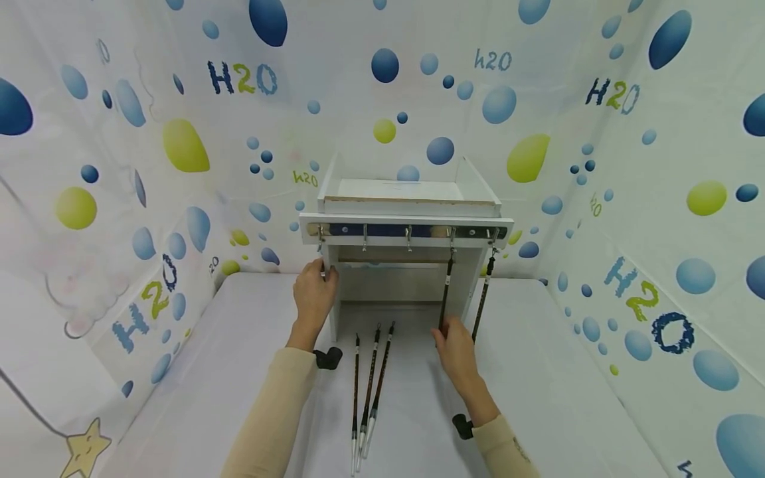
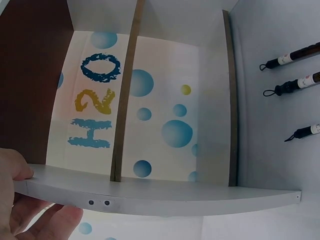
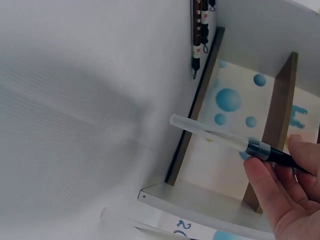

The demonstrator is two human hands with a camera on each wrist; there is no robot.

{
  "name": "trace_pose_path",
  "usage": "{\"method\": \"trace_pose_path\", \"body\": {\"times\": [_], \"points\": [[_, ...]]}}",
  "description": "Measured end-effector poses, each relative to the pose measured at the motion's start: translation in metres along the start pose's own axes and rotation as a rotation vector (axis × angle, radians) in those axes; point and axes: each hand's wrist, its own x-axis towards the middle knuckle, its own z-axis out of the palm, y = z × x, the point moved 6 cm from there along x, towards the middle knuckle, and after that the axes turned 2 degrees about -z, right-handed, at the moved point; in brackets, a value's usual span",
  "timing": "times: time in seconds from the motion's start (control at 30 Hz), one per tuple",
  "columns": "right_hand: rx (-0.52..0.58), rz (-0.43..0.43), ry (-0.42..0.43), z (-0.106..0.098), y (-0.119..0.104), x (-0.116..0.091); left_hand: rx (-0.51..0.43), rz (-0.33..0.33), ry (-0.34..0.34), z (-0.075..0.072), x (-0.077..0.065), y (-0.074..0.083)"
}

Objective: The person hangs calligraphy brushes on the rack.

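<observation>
The right hand [image 1: 457,345] pinches the lower end of a hanging calligraphy brush [image 1: 445,292], fingers [image 3: 280,195] curled around its dark shaft near the silver collar. This brush hangs vertically from a hook on the rack, its long axis running straight up and down, capped tip lowest (the wrist view shows a clear cap over the tip). Just to its right a second brush [image 1: 483,299] hangs from the end hook, also vertical.

The left hand [image 1: 313,292] grips the left side panel of the white wooden rack [image 1: 406,222], thumb on one face and fingers wrapped around the other.

The rack stands upright on a white tabletop [image 1: 556,372], with a row of metal hooks [image 1: 409,236] along its front rail and a shallow tray on top. Three more brushes [image 1: 367,392] lie flat on the table between the forearms, nearly parallel, loop ends pointing toward the rack.

White curtains [image 1: 119,166] printed with blue and green bubbles and "H2O" lettering surround the table on three sides.
</observation>
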Motion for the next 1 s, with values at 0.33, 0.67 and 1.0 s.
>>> {"method": "trace_pose_path", "body": {"times": [0.33, 0.67, 1.0], "points": [[0.016, 0.006, -0.015, 0.0051, 0.0025, 0.0061, 0.007, -0.012, -0.013, 0.0016, 0.0004, -0.0011], [-0.004, -0.003, -0.006, 0.0047, 0.0005, 0.0062, 0.007, -0.023, -0.025, -0.0006, 0.0002, 0.0001], [0.011, 0.016, 0.009, 0.001, 0.0004, 0.0073, 0.002, -0.018, -0.023, -0.0003, 0.0003, 0.0003]]}}
